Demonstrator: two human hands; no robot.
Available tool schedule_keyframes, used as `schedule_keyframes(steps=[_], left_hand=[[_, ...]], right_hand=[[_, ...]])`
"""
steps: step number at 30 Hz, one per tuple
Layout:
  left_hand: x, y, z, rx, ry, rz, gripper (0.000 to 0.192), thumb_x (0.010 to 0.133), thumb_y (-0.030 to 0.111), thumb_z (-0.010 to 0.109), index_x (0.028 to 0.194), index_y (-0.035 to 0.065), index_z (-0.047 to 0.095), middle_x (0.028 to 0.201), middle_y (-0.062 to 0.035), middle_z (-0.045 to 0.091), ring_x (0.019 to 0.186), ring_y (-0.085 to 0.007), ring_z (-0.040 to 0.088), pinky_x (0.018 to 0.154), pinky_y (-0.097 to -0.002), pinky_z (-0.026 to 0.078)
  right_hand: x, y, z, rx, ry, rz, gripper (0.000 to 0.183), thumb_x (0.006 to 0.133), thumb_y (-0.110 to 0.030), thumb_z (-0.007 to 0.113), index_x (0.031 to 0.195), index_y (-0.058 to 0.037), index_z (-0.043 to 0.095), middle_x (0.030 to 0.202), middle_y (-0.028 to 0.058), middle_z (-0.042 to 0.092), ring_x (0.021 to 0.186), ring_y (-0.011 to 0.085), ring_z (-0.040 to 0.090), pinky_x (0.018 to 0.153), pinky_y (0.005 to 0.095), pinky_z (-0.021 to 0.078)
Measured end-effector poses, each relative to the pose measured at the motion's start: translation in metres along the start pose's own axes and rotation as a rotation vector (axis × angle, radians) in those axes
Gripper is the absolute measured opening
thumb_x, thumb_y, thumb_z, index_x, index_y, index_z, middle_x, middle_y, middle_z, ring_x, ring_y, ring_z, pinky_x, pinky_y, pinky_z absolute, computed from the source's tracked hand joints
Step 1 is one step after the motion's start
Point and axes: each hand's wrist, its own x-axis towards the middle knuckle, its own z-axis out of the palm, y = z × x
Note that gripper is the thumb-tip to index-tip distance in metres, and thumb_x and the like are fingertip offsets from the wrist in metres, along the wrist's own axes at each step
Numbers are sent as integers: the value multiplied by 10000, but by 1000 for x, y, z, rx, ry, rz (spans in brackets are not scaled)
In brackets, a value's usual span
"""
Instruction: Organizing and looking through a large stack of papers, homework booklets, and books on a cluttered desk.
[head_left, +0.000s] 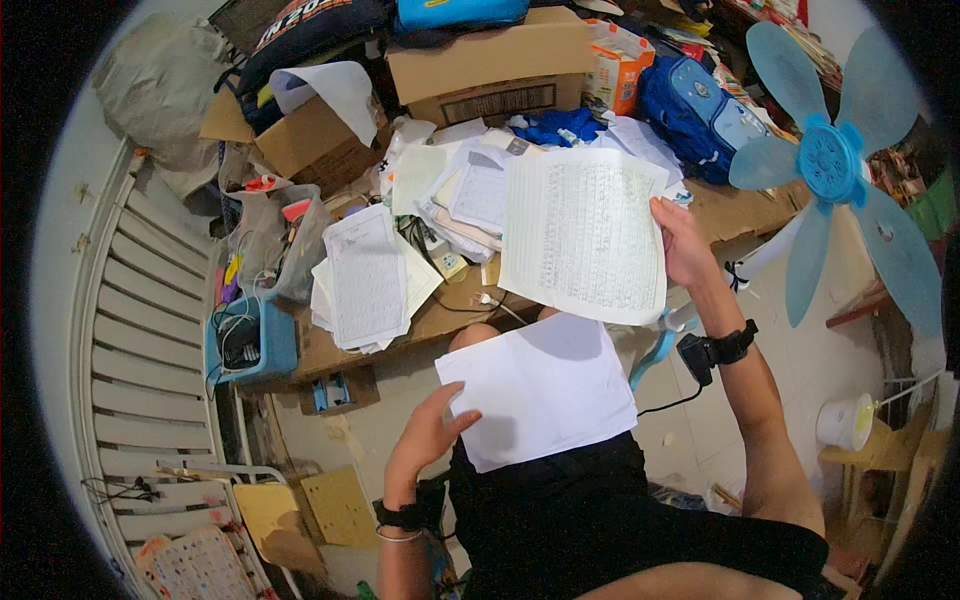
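My right hand (681, 241) grips the right edge of a sheet of ruled paper (585, 232) covered in handwriting, raised in front of the table. White blank-looking sheets (547, 390) lie across my lap. At their left edge is my left hand (439, 424), thumb and fingers apart; whether it pinches the paper I cannot tell. On the table's left part rests a stack of written papers (367, 277). More loose papers (476, 187) are heaped behind the held sheet, which hides part of them.
A blue pedestal fan (831, 161) stands close on the right. A blue plastic bin (277, 341) with cables sits at the table's left end, near clear plastic bags (300, 255). Cardboard boxes (495, 67) and a blue backpack (697, 112) are at the back. A white plug (487, 300) lies at the front edge.
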Motion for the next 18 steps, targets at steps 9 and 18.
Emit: schedule_keyframes(steps=[9,18], left_hand=[[39,55,-18,-566,252,168,699,793,69,606,1370,40,213,1387,-188,282,1283,-267,301,993,-365,339],[38,95,-55,-27,328,553,443,692,177,732,1063,38,534,1088,-124,554,998,-214,519,842,-312,417]], right_hand=[[-27,-27,45,-108,-204,54,288,911,-194,479,1090,24,532,974,63,621,830,99,601,712,237,497],[-46,-55,89,-1012,-432,-202,231,910,-194,476,859,22,538,711,22,504,672,91,427,611,244,378]])
